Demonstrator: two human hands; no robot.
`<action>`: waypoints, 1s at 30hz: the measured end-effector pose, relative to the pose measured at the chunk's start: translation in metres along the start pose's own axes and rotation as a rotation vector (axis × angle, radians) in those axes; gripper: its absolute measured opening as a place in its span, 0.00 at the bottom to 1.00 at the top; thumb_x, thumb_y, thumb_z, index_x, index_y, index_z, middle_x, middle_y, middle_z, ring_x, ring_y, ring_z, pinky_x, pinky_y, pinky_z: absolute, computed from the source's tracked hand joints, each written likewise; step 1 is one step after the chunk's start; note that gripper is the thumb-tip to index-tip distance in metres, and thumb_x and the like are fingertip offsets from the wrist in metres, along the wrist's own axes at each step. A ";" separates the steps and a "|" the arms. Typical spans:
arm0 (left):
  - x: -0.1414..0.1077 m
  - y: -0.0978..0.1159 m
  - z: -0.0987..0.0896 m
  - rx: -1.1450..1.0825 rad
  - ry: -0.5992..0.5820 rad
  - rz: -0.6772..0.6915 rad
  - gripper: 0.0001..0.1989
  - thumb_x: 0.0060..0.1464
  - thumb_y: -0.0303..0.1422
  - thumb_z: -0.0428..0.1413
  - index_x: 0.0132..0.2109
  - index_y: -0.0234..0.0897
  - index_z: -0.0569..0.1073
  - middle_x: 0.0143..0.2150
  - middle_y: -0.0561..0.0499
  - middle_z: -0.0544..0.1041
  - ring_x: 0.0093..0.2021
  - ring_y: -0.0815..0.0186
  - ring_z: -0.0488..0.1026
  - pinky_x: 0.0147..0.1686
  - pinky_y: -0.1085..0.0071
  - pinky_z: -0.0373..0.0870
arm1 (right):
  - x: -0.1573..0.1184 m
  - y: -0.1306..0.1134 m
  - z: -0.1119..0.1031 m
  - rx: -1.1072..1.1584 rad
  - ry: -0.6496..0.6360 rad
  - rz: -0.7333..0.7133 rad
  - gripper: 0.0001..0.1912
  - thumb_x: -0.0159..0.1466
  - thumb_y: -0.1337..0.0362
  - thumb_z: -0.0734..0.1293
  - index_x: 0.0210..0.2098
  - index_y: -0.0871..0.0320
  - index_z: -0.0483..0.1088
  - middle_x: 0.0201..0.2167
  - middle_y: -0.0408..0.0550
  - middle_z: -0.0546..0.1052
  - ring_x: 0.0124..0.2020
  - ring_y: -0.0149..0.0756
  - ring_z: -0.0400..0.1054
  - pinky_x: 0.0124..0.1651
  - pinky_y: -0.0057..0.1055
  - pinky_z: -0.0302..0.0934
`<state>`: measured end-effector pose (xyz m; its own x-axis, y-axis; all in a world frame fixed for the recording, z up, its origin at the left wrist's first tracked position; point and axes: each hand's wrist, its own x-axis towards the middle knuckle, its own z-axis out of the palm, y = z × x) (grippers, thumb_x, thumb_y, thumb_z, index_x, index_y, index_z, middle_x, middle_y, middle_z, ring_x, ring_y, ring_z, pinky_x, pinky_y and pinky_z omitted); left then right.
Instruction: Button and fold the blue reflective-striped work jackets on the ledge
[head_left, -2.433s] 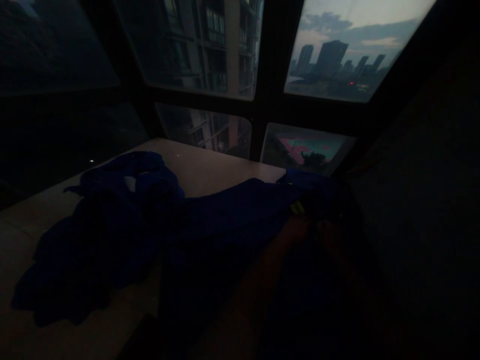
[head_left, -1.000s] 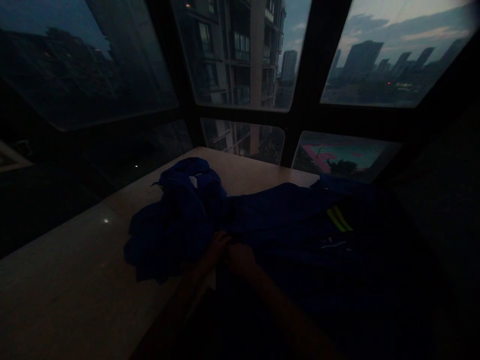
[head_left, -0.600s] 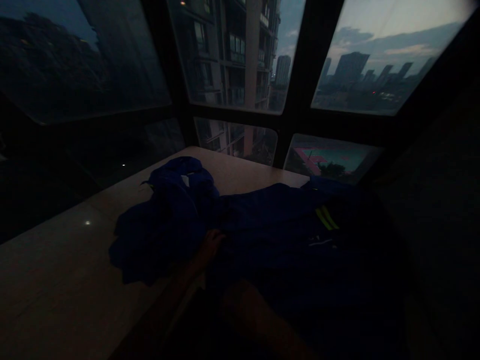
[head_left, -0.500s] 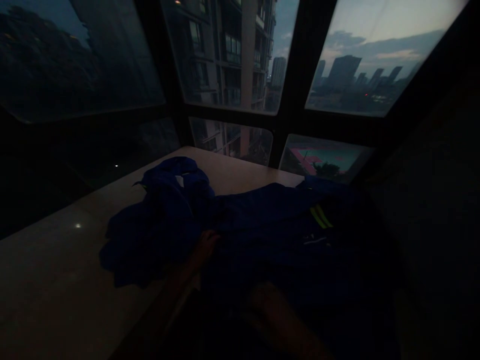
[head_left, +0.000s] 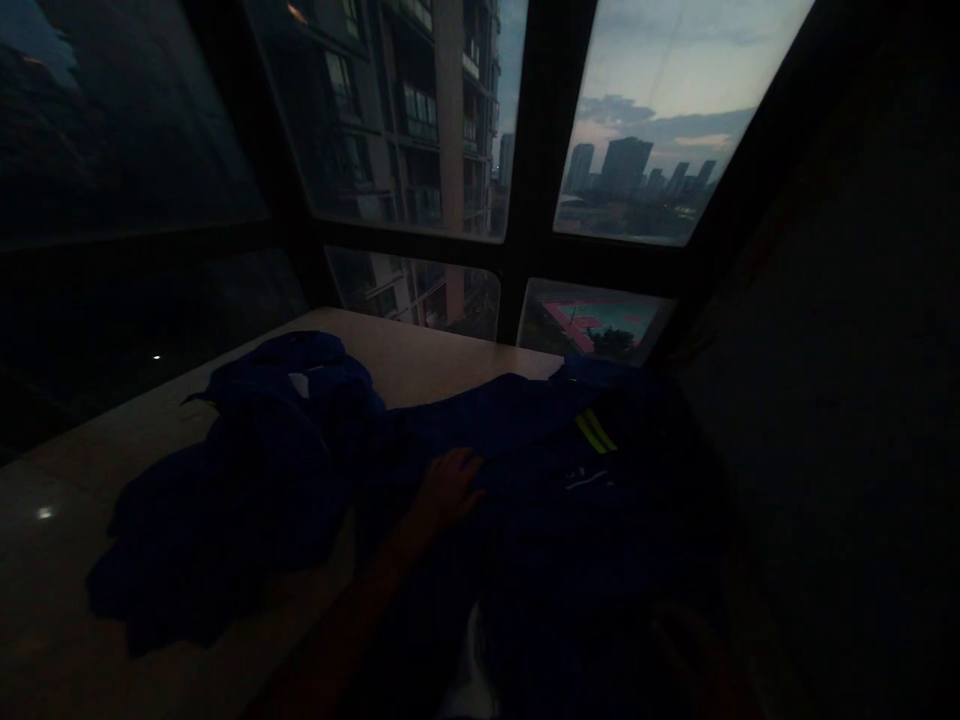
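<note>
A dark blue garment with two yellow-green stripes and a small pale mark lies spread over the surface. My left hand rests on it near the middle, palm down, fingers somewhat apart. Very dim at the lower right, my right hand is over or against the lower part of the garment; its fingers cannot be made out. Left of the spread garment, a crumpled blue cloth with a small white tag lies in a heap.
The pale stone-like surface reaches back to dark window frames. A dark wall stands on the right. Something whitish shows at the bottom middle. Buildings and a sports court appear outside.
The view has turned right, so the cloths sit further left. My left hand has moved right onto the spread garment, and my right hand has moved right into deeper shadow.
</note>
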<state>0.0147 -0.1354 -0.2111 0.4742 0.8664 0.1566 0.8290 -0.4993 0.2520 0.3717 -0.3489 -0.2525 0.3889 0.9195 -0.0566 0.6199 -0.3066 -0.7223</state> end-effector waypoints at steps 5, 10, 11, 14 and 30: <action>0.046 0.035 0.013 0.004 -0.155 0.067 0.35 0.55 0.45 0.59 0.66 0.38 0.62 0.70 0.34 0.57 0.69 0.44 0.54 0.64 0.45 0.54 | 0.034 -0.050 0.030 -0.027 -0.006 -0.236 0.23 0.64 0.55 0.59 0.54 0.56 0.71 0.57 0.54 0.72 0.59 0.44 0.67 0.62 0.42 0.62; 0.067 0.044 0.029 0.049 -0.179 0.064 0.38 0.54 0.45 0.59 0.67 0.37 0.59 0.70 0.32 0.55 0.69 0.43 0.54 0.63 0.45 0.54 | 0.065 -0.097 0.065 -0.145 -0.092 -0.388 0.28 0.63 0.68 0.57 0.62 0.60 0.63 0.64 0.56 0.64 0.64 0.40 0.61 0.64 0.37 0.59; 0.069 0.043 0.033 0.065 -0.177 0.070 0.36 0.55 0.42 0.59 0.67 0.37 0.59 0.70 0.32 0.56 0.68 0.44 0.55 0.62 0.47 0.56 | 0.069 -0.103 0.070 -0.178 -0.110 -0.386 0.29 0.63 0.69 0.58 0.63 0.60 0.62 0.65 0.56 0.63 0.64 0.40 0.61 0.63 0.37 0.60; 0.074 0.041 0.044 0.095 -0.164 0.099 0.31 0.58 0.35 0.55 0.67 0.36 0.60 0.67 0.33 0.62 0.65 0.47 0.61 0.60 0.51 0.60 | 0.075 -0.113 0.079 -0.276 -0.130 -0.341 0.31 0.62 0.71 0.60 0.65 0.60 0.59 0.69 0.59 0.55 0.63 0.45 0.62 0.59 0.38 0.63; 0.147 0.012 0.016 -0.100 -0.040 -0.154 0.20 0.60 0.24 0.46 0.57 0.37 0.72 0.53 0.45 0.78 0.52 0.61 0.75 0.52 0.66 0.69 | 0.085 -0.112 0.080 -0.470 -0.278 -0.252 0.21 0.64 0.74 0.57 0.52 0.58 0.73 0.52 0.57 0.74 0.50 0.42 0.72 0.50 0.33 0.66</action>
<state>0.0991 -0.0138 -0.2003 0.3568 0.9315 0.0713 0.8600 -0.3573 0.3643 0.2807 -0.2170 -0.2316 0.0375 0.9884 -0.1470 0.9294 -0.0885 -0.3583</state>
